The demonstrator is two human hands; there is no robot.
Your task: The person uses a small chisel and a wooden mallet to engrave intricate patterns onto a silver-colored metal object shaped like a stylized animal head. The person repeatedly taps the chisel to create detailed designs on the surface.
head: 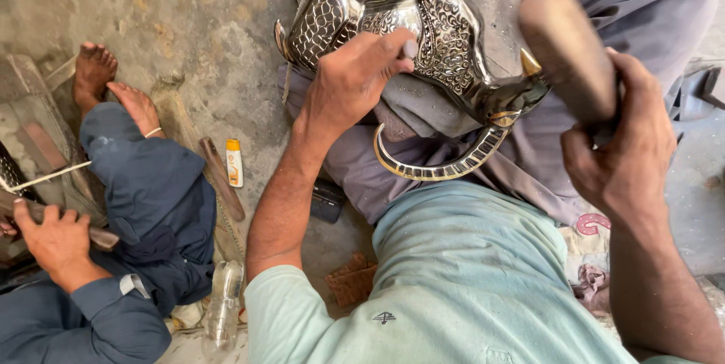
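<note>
embossed metal piece in the lap, punch on it, mallet up to the right

the big shiny scaled metal piece [423, 24] lies across the person's lap on grey cloth, its long axis running up-left to down-right, with a curved horn-like strip [434, 168] at its lower end. the right hand [623, 152] is closed around the wooden mallet [566, 47], raised well apart and to the right. the left hand [351, 81] is nearer, fingers pinched on a small punch [409, 48] that points onto the metal. a co-worker's hand [53, 239] grips a tool at far left.
</note>
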